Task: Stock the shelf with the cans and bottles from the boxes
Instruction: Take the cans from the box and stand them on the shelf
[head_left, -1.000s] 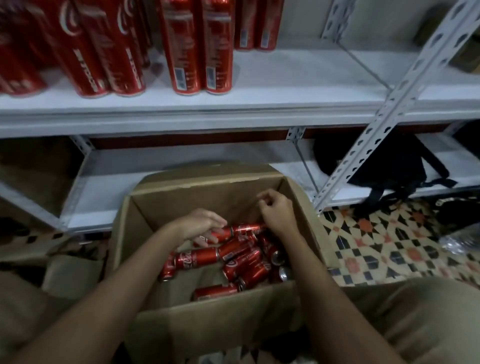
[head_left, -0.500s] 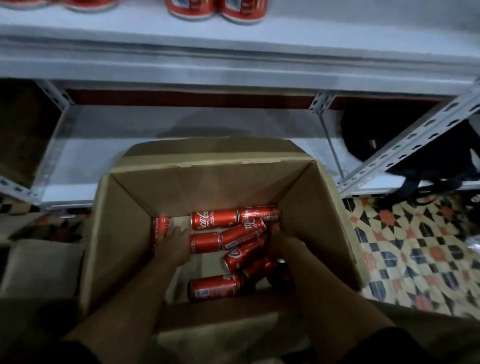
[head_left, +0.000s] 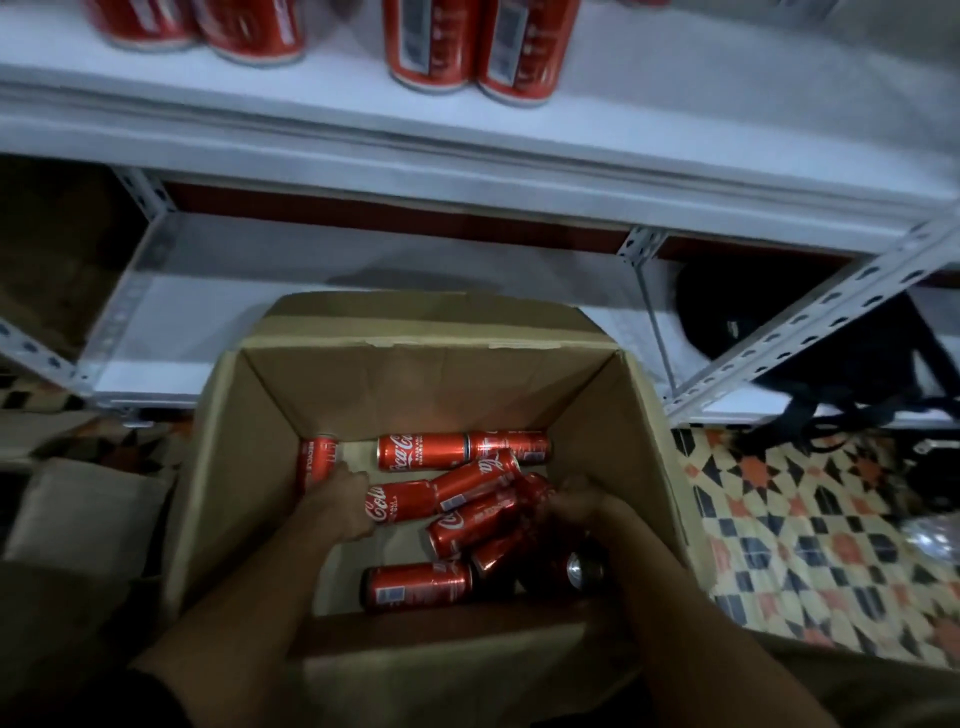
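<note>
Dim room, patterned tile floor (head_left: 810, 530) at right. White metal shelf (head_left: 467, 140) ran across the top with upright red cans (head_left: 475, 47) on it, their tops cut off by the frame edge. Lower shelf level held a dark bag (head_left: 810, 343), blurred. Open cardboard box (head_left: 244, 467) stood in front, more red cans lying loose inside it. Both hands were down in the box. Left hand (head_left: 337, 501) lay over one lying can (head_left: 400, 506), fingers curled on it. Right hand (head_left: 579, 506) was in shadow among the cans; grip unclear, could not tell.
</note>
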